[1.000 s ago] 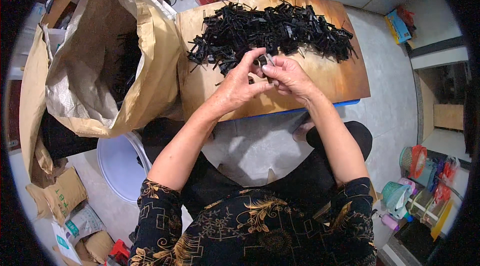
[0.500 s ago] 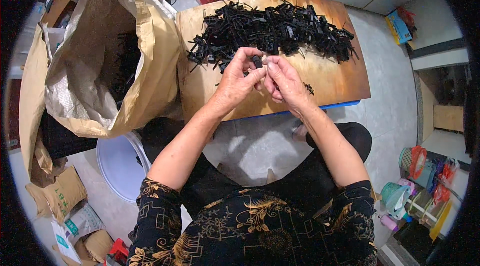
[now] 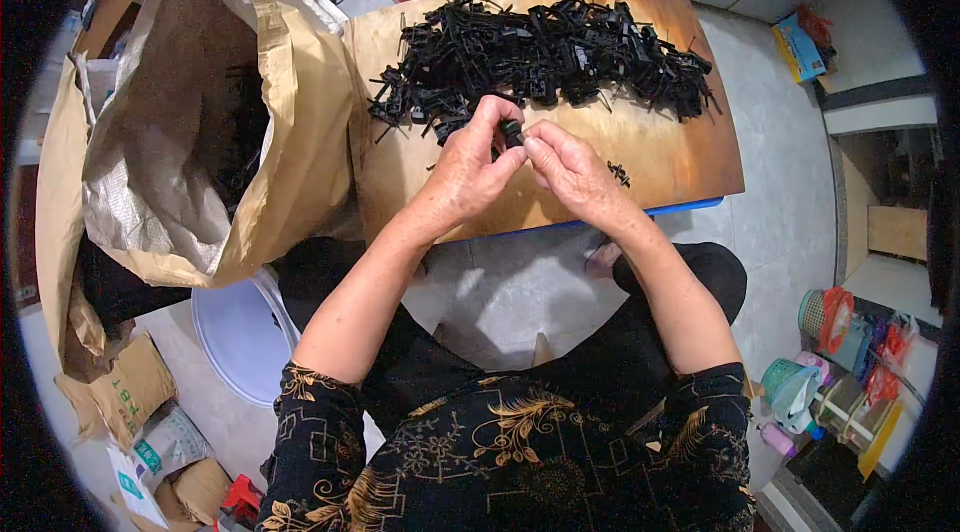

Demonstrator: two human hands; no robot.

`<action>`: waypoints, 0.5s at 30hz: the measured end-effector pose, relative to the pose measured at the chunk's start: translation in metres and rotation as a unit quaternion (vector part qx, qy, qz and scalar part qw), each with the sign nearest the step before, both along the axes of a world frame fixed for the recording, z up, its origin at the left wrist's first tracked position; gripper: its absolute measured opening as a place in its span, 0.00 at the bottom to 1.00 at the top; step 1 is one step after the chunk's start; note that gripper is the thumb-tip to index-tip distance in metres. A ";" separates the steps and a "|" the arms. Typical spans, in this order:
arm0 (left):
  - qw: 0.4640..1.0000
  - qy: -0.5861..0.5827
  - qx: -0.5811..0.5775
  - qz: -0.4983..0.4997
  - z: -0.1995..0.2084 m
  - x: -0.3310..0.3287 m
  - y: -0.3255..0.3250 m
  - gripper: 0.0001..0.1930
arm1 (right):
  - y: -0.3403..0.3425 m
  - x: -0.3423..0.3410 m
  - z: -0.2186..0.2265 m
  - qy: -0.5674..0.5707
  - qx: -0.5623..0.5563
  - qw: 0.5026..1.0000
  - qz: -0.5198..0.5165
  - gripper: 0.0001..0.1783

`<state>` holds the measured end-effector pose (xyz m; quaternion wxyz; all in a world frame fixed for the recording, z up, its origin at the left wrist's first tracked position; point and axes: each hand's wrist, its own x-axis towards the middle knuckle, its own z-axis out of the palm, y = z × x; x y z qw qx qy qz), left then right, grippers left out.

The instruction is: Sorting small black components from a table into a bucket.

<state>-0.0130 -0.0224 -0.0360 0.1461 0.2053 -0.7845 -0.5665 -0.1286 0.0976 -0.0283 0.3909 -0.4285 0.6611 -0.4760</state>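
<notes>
The left hand (image 3: 468, 167) pinches one small black part (image 3: 513, 132) between thumb and bent fingers; the right hand (image 3: 572, 170) has its thumb and fingertips drawn together at the part's right side, though I cannot tell whether they grip anything; the part is above one wooden board (image 3: 690, 157); there, one small dark cluster (image 3: 619, 173) lies beside the right wrist; farther back spreads one heap of black pieces (image 3: 545, 52), too tangled to count; left stands one open sack (image 3: 310, 122).

Tabletop (image 3: 690, 160) is free at its near right corner; black heap (image 3: 545, 50) (tangled) blocks beyond.
</notes>
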 end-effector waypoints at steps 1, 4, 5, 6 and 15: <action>0.999 0.004 -0.032 -0.003 0.002 0.000 0.001 0.14 | 0.001 0.000 0.002 0.005 0.015 1.000 0.008 0.12; 0.997 0.009 -0.082 -0.001 0.002 0.001 0.002 0.15 | -0.003 0.004 -0.008 0.051 -0.015 0.999 -0.012 0.11; 0.995 0.010 -0.100 0.005 0.002 0.001 0.003 0.15 | -0.004 0.006 -0.010 0.050 -0.015 0.999 -0.012 0.11; 0.995 0.010 -0.100 0.005 0.002 0.001 0.004 0.15 | -0.005 0.007 -0.012 0.053 -0.019 0.998 -0.027 0.11; 0.996 0.010 -0.061 0.061 0.004 -0.005 0.008 0.17 | -0.006 0.000 -0.012 -0.131 -0.027 0.990 -0.035 0.13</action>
